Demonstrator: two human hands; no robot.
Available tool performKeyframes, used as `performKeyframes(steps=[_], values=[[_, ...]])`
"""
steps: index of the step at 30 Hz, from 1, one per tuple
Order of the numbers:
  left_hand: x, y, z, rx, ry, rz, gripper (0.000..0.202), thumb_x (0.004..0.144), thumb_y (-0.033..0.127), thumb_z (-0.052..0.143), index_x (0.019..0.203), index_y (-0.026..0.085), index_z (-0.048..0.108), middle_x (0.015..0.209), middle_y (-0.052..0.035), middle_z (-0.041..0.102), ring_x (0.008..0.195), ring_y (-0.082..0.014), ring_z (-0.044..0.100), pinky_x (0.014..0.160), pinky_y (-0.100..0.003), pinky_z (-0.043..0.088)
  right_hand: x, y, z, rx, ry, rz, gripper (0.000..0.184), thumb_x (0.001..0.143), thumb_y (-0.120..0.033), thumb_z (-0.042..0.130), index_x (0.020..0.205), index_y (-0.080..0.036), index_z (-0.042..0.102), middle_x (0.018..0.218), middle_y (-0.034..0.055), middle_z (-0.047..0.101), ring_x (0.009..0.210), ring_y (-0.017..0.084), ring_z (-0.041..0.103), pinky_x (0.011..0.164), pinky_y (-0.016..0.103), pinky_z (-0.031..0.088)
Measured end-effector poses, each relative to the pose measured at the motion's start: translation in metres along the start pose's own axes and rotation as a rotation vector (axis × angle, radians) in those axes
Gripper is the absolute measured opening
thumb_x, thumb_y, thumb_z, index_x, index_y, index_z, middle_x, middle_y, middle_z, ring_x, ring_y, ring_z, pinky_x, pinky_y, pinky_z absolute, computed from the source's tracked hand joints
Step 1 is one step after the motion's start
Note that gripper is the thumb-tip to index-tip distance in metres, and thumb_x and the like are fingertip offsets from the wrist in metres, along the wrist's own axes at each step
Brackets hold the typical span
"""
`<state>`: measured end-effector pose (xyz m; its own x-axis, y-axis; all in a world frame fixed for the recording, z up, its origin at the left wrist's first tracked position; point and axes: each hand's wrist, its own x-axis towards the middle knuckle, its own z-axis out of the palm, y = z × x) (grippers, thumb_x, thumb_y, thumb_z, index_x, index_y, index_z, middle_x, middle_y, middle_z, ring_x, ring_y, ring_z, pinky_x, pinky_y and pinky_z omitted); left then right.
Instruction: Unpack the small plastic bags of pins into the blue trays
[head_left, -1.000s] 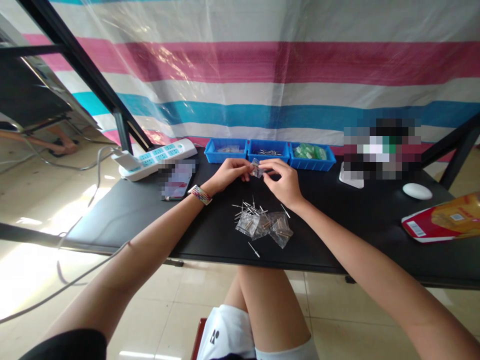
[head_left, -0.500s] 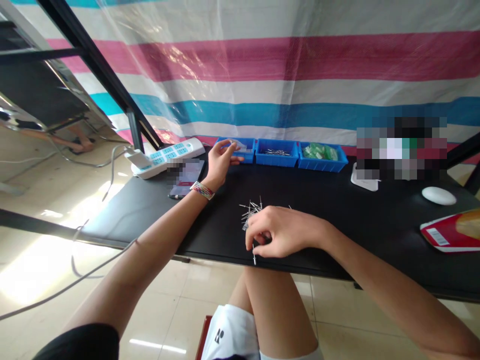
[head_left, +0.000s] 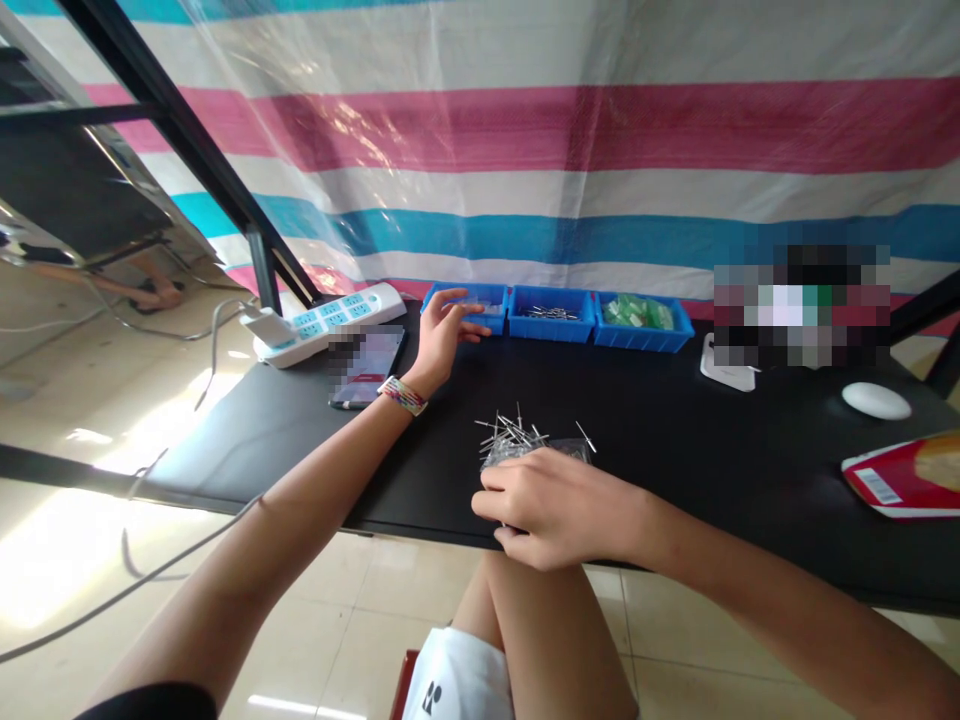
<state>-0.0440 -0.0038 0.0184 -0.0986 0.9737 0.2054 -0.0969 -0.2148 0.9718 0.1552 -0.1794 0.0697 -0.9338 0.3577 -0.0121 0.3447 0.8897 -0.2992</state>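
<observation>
My left hand (head_left: 444, 332) reaches over the left blue bin (head_left: 469, 305) with its fingers spread and nothing visible in them. My right hand (head_left: 555, 505) is curled at the black table's (head_left: 675, 450) front edge, closed over the small clear bags beside a heap of metal pins (head_left: 514, 437). What its fingers hold is hidden. A woven bracelet sits on my left wrist.
Two more blue bins stand at the back, one with metal pins (head_left: 551, 313), one with green parts (head_left: 640, 317). A white power strip (head_left: 322, 322) and a phone (head_left: 366, 362) lie at the left. A white mouse (head_left: 876, 400) and a red packet (head_left: 904, 475) lie at the right.
My left hand carried the small bag to the left bin and opened over it. My right hand dropped to the pile near the table's front edge and closed there.
</observation>
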Motion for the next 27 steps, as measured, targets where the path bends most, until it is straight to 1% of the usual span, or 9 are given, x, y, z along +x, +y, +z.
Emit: performKeyframes(steps=[3, 6, 8, 10, 14, 17, 21, 23, 27], values=[[0.0, -0.001, 0.0, 0.026, -0.001, 0.018, 0.031, 0.087, 0.034, 0.067, 0.112, 0.022, 0.056, 0.097, -0.0031, 0.074, 0.065, -0.0142, 0.073, 0.059, -0.023, 0.055, -0.002, 0.003, -0.001, 0.058, 0.033, 0.036, 0.014, 0.088, -0.007, 0.062, 0.093, -0.018, 0.068, 0.092, 0.0052, 0.07, 0.073, 0.016, 0.06, 0.062, 0.031, 0.035], [0.001, 0.0, -0.002, 0.059, -0.056, 0.027, 0.027, 0.084, 0.036, 0.069, 0.104, 0.02, 0.06, 0.087, -0.0009, 0.07, 0.061, -0.0123, 0.068, 0.056, -0.022, 0.051, -0.002, 0.019, -0.003, 0.339, 0.143, 0.085, 0.018, 0.085, -0.004, 0.064, 0.095, -0.019, 0.069, 0.091, 0.0021, 0.071, 0.073, 0.013, 0.061, 0.064, 0.026, 0.041], [-0.001, 0.003, -0.002, 0.059, -0.173, -0.015, 0.025, 0.083, 0.039, 0.07, 0.097, 0.019, 0.064, 0.081, -0.0009, 0.067, 0.059, -0.0113, 0.065, 0.054, -0.021, 0.048, -0.001, 0.039, -0.004, 0.608, 0.241, 0.139, 0.01, 0.083, -0.01, 0.071, 0.086, -0.019, 0.068, 0.08, -0.0012, 0.069, 0.067, 0.012, 0.06, 0.063, 0.023, 0.044], [-0.004, 0.009, -0.002, 0.035, -0.33, -0.077, 0.027, 0.086, 0.043, 0.07, 0.093, 0.017, 0.068, 0.078, -0.0021, 0.067, 0.059, -0.0117, 0.063, 0.053, -0.022, 0.047, 0.001, 0.065, -0.002, 0.826, 0.386, 0.236, 0.005, 0.084, -0.02, 0.074, 0.085, -0.019, 0.069, 0.072, -0.0023, 0.067, 0.063, 0.012, 0.06, 0.06, 0.023, 0.047], [-0.015, 0.019, 0.004, 0.08, -0.579, -0.173, 0.047, 0.093, 0.059, 0.065, 0.081, 0.014, 0.072, 0.068, -0.0063, 0.066, 0.055, -0.0135, 0.061, 0.05, -0.023, 0.044, 0.005, 0.113, 0.008, 1.035, 0.731, 0.381, 0.023, 0.081, -0.039, 0.08, 0.087, -0.017, 0.072, 0.07, -0.0006, 0.067, 0.06, 0.013, 0.062, 0.058, 0.027, 0.052], [-0.021, 0.02, 0.008, 0.19, -0.664, -0.167, 0.047, 0.091, 0.06, 0.071, 0.079, 0.014, 0.073, 0.068, -0.0072, 0.068, 0.054, -0.0134, 0.062, 0.048, -0.023, 0.041, 0.009, 0.133, 0.016, 1.139, 0.925, 0.437, 0.032, 0.076, -0.046, 0.084, 0.085, -0.018, 0.072, 0.073, 0.0002, 0.069, 0.063, 0.014, 0.065, 0.061, 0.028, 0.056], [-0.021, 0.014, 0.009, 0.241, -0.64, -0.145, 0.042, 0.09, 0.056, 0.075, 0.078, 0.017, 0.067, 0.065, -0.0033, 0.065, 0.052, -0.0116, 0.058, 0.046, -0.021, 0.038, 0.012, 0.138, 0.02, 1.219, 0.937, 0.437, 0.033, 0.075, -0.045, 0.083, 0.089, -0.019, 0.071, 0.076, -0.0004, 0.07, 0.065, 0.013, 0.066, 0.062, 0.027, 0.057], [-0.02, 0.012, 0.009, 0.213, -0.613, -0.162, 0.039, 0.091, 0.056, 0.074, 0.084, 0.017, 0.066, 0.067, -0.002, 0.065, 0.051, -0.0112, 0.057, 0.045, -0.021, 0.039, 0.012, 0.137, 0.022, 1.231, 0.928, 0.432, 0.03, 0.076, -0.042, 0.082, 0.09, -0.019, 0.069, 0.075, -0.0012, 0.069, 0.064, 0.013, 0.066, 0.062, 0.027, 0.057], [-0.02, 0.01, 0.011, 0.19, -0.64, -0.202, 0.043, 0.093, 0.058, 0.069, 0.093, 0.015, 0.071, 0.071, -0.0043, 0.068, 0.054, -0.0125, 0.061, 0.047, -0.021, 0.042, 0.014, 0.137, 0.024, 1.199, 0.982, 0.423, 0.023, 0.076, -0.034, 0.08, 0.085, -0.02, 0.064, 0.073, -0.0025, 0.068, 0.062, 0.013, 0.066, 0.061, 0.027, 0.057]])
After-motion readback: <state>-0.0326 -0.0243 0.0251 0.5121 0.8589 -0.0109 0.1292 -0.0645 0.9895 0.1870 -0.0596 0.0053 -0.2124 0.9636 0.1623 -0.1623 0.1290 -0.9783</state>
